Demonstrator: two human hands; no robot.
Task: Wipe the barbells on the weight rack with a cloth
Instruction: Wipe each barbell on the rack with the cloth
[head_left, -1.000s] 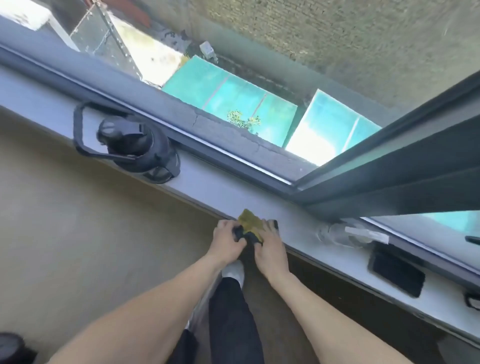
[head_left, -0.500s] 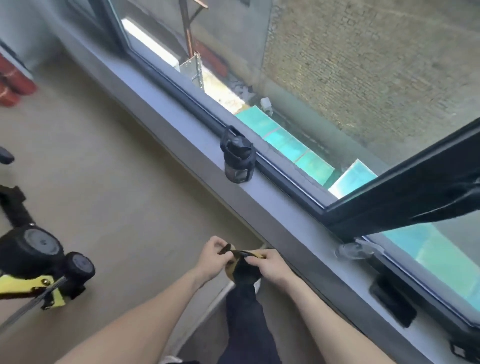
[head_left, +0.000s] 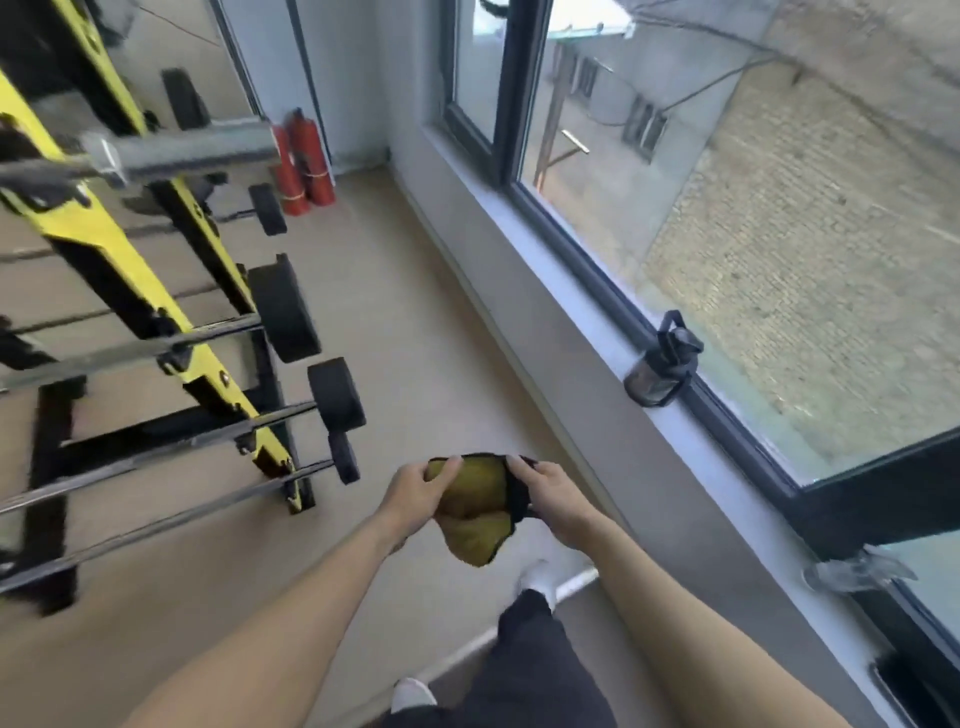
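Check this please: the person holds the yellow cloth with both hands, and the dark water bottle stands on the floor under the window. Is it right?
Not quite. Both hands, left and right, do hold the yellow cloth, but the dark water bottle stands on the window sill, not on the floor. The head view shows it.

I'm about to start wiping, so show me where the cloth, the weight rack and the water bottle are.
cloth (head_left: 475, 499): head view, on its yellow middle between both hands.
weight rack (head_left: 98, 244): head view, on its yellow slanted upright.
water bottle (head_left: 657, 374): head view, on its dark body, on the windowsill.
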